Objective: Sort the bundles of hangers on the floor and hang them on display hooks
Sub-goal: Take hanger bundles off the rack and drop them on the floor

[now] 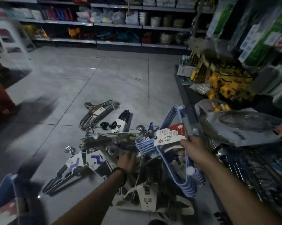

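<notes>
Grey floor tiles (69, 75) of a shop aisle carry the pile of hanger bundles (104, 140), near centre. Progress is judged early: no bundle is seen on a display hook.

- Right hand (193, 148): grips one blue bundle (190, 185), raised just right of the pile.
- Left hand (127, 159): on the pile; its grip cannot be told.
- Count: one striped bundle (98, 112) and one black bundle (122, 119) lie apart on the far side. At least three more are tangled in the pile.
</notes>
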Motion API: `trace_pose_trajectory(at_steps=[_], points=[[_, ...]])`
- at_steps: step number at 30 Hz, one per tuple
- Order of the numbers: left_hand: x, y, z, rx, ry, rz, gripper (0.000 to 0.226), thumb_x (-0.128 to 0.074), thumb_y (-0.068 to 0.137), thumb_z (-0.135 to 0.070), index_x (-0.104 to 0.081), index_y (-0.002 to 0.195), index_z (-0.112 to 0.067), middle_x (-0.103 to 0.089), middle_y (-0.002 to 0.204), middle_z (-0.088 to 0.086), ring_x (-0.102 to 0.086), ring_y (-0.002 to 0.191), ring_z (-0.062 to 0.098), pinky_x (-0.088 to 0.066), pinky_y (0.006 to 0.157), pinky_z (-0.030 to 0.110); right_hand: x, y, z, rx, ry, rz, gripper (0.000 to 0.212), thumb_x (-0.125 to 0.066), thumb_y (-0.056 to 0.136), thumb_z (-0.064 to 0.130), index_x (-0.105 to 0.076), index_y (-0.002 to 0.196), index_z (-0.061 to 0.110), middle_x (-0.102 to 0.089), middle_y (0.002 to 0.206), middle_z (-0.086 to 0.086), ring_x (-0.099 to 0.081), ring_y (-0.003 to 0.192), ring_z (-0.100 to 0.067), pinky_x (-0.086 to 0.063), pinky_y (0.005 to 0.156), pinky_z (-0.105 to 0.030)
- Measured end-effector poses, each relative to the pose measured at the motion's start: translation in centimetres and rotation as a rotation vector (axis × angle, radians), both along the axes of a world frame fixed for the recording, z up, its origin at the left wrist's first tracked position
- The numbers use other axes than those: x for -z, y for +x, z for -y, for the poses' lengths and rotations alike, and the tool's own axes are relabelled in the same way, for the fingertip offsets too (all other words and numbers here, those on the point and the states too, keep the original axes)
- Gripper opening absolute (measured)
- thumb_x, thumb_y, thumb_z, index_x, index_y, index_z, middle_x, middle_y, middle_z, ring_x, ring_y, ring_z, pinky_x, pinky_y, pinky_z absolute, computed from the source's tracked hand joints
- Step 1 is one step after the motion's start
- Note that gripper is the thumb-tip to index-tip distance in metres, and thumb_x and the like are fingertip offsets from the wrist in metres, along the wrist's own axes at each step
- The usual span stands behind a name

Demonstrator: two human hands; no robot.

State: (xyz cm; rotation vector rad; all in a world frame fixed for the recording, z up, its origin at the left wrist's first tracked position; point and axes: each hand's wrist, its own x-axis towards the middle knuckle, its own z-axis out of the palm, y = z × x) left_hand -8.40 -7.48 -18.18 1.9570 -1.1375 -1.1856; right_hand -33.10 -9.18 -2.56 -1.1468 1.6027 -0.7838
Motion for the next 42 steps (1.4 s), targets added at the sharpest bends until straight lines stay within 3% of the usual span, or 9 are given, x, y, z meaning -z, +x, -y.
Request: trace_pose_trajectory(at_steps=[6,13,22,27,30,32,35,38,42], points=[[-11.6,3.4,-5.7,-0.306,-0.14,-0.603,0.041,-0.051,0.102,-0.058,-0.06,0.123,-0.024,-0.072,0.105,0.009,-0.071,0.097,0.033,-0.056,0.093,0.062,-1.9,5.5,-1.1,-0.242,-0.075,0.13,0.025,-0.056,0.1,0.009,-0.071,0.117,0.018,-0.078,0.086,-0.005,-0.067,0.06,-0.019,-0.052,0.055,-0.03],[-17.1,13.9,-13.8,-0.615,-0.361,-0.678,0.033,-0.054,0.107,-0.026,-0.028,0.127,-0.023,-0.064,0.119,0.018,-0.074,0.091,0.039,-0.062,0.083,0.054,-4.9,16.2,-5.1,-0.617,-0.132,0.242,0.044,-0.066,0.094,-0.004,-0.062,0.13,0.022,-0.079,0.112,-0.001,-0.073,0.075,-0.015,-0.057,0.066,-0.026],[-20.8,31.3,-32.2,-0.695,-0.311,-0.73,0.054,-0.067,0.092,0.002,-0.051,0.143,-0.009,-0.071,0.119,0.028,-0.075,0.087,0.034,-0.063,0.07,0.043,-5.6,32.2,-13.6,-1.004,-0.194,0.039,0.062,-0.083,0.084,0.006,-0.052,0.134,0.027,-0.073,0.116,0.003,-0.075,0.1,-0.014,-0.065,0.081,-0.034],[-19.8,38.6,-39.1,-0.717,-0.095,-0.793,0.064,-0.071,0.087,-0.032,-0.053,0.146,-0.014,-0.069,0.102,0.02,-0.069,0.081,0.035,-0.053,0.093,0.055,-5.0,40.0,-16.6,-1.128,-0.394,-0.188,0.067,-0.085,0.074,0.004,-0.053,0.124,0.036,-0.075,0.107,0.004,-0.075,0.094,-0.017,-0.064,0.083,-0.044],[-18.4,41.9,-38.6,-0.841,0.043,-0.882,0.063,-0.059,0.087,-0.06,-0.059,0.124,-0.009,-0.066,0.132,0.021,-0.069,0.097,0.037,-0.058,0.075,0.047,-3.0,43.4,-17.9,-1.089,-0.676,-0.437,0.064,-0.08,0.076,0.018,-0.047,0.124,0.043,-0.075,0.105,0.003,-0.072,0.089,-0.024,-0.06,0.073,-0.044],[-16.6,43.0,-36.7,-0.928,0.091,-0.861,0.059,-0.046,0.096,-0.063,-0.065,0.114,-0.01,-0.073,0.112,0.014,-0.07,0.084,0.029,-0.056,0.064,0.034,-1.3,44.7,-18.7,-1.019,-0.788,-0.378,0.049,-0.075,0.083,0.01,-0.054,0.12,0.034,-0.07,0.094,0.001,-0.067,0.083,-0.026,-0.054,0.067,-0.041],[-14.2,44.9,-34.7,-1.026,0.096,-0.587,0.04,-0.045,0.104,-0.044,-0.062,0.114,-0.01,-0.069,0.083,0.009,-0.066,0.062,0.024,-0.052,0.055,0.032,-0.6,47.6,-19.4,-0.899,-0.469,-0.083,0.028,-0.065,0.093,0.001,-0.072,0.099,0.027,-0.072,0.079,-0.004,-0.072,0.076,-0.031,-0.058,0.063,-0.04],[-12.7,47.4,-34.6,-1.139,-0.02,-0.174,0.028,-0.044,0.101,-0.019,-0.054,0.121,-0.002,-0.066,0.101,0.019,-0.069,0.075,0.028,-0.056,0.05,0.035,0.1,50.7,-19.0,-0.887,-0.161,0.072,0.043,-0.058,0.093,-0.011,-0.078,0.106,0.024,-0.078,0.1,-0.004,-0.076,0.091,-0.026,-0.064,0.083,-0.045],[-9.6,50.2,-35.3,-1.042,-0.059,-0.303,0.047,-0.043,0.088,-0.025,-0.063,0.124,-0.002,-0.069,0.112,0.031,-0.067,0.08,0.031,-0.052,0.052,0.03,1.9,54.0,-19.0,-0.747,0.27,0.286,0.025,-0.052,0.1,0.003,-0.073,0.088,0.005,-0.074,0.09,-0.02,-0.069,0.079,-0.032,-0.06,0.071,-0.039]])
